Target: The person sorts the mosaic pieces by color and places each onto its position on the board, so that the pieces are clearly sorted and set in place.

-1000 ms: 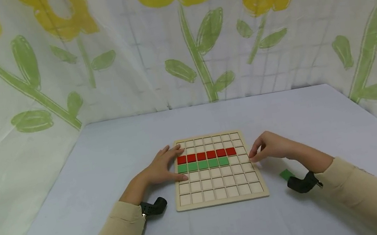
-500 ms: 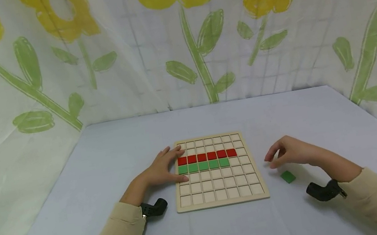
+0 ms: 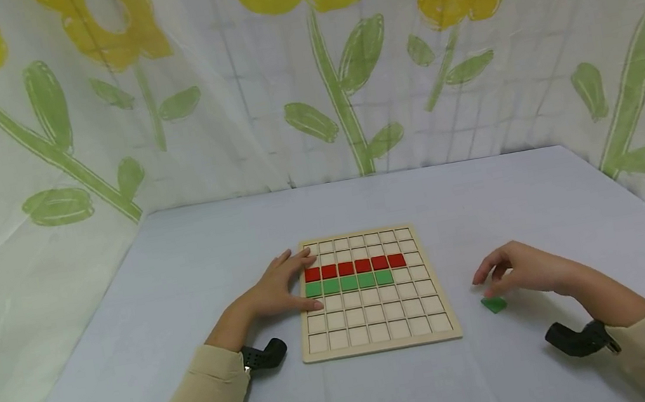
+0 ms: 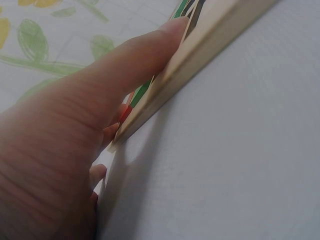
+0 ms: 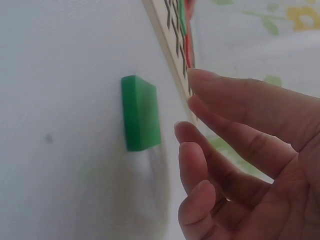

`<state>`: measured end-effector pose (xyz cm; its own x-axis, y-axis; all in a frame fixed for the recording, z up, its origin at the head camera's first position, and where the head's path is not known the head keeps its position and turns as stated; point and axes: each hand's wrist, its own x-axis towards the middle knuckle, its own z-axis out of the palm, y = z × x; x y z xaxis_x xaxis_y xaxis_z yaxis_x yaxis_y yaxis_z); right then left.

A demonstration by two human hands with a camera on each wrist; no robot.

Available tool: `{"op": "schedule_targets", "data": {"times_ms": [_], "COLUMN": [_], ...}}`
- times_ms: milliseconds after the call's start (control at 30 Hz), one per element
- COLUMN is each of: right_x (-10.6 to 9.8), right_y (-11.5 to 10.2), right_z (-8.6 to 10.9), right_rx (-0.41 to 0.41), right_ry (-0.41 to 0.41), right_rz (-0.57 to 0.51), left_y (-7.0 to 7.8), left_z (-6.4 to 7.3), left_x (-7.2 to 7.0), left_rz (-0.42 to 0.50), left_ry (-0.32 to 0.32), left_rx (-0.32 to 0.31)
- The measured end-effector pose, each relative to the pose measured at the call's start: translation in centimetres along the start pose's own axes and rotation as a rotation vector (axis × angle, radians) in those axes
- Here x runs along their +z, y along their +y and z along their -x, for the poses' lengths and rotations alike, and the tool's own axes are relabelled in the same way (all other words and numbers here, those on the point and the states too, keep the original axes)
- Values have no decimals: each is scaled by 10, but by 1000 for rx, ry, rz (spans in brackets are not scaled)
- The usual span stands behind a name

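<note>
A square wooden grid board (image 3: pixel 382 346) lies on the table. One row of its cells holds several red tiles (image 3: pixel 345 269), and the row just nearer holds several green tiles (image 3: pixel 349 283). My left hand (image 3: pixel 276 290) rests on the board's left edge with thumb and fingers spread; the left wrist view has the thumb (image 4: pixel 142 55) lying over the rim. Right of the board, my right hand (image 3: pixel 529 271) hovers at a loose green tile (image 3: pixel 494 306), fingers bent loosely. In the right wrist view this tile (image 5: pixel 146 116) sits apart from the fingertips, with nothing held.
A pale cloth covers the table (image 3: pixel 219 232). Behind it hangs a white curtain (image 3: pixel 217 105) printed with yellow flowers. Each wrist wears a black camera, the left one (image 3: pixel 266 355) near the board's front left corner and the right one (image 3: pixel 578 339) near the sleeve.
My right hand has moved from the board's right edge rightward and nearer, over to the loose green tile, which its wrist camera partly covered before. The left hand and board stay put.
</note>
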<state>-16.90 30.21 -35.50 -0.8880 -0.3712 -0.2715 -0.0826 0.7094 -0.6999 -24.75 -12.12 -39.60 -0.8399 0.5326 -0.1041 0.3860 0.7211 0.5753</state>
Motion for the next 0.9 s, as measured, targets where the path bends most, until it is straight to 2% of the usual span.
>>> {"op": "schedule_targets", "data": {"times_ms": [400,500,767,900], "right_x": [2,3,5,5], "right_y": [14,16,20,21], "right_z": [10,10,10,10], "right_rx": [-51,-57,-150,-160], "right_ry": [-64,-63,-50,-48], "right_rz": [-67,-70,-51,-46], "left_y": [-1,-1,-1,-1], "left_z": [-1,0,-1,-1], "left_x": [0,0,0,-1], "left_rz": [-4,-7,-12,-12], "left_ry": [1,1,0,-5], "left_rx": [-1,-1,3,13]}}
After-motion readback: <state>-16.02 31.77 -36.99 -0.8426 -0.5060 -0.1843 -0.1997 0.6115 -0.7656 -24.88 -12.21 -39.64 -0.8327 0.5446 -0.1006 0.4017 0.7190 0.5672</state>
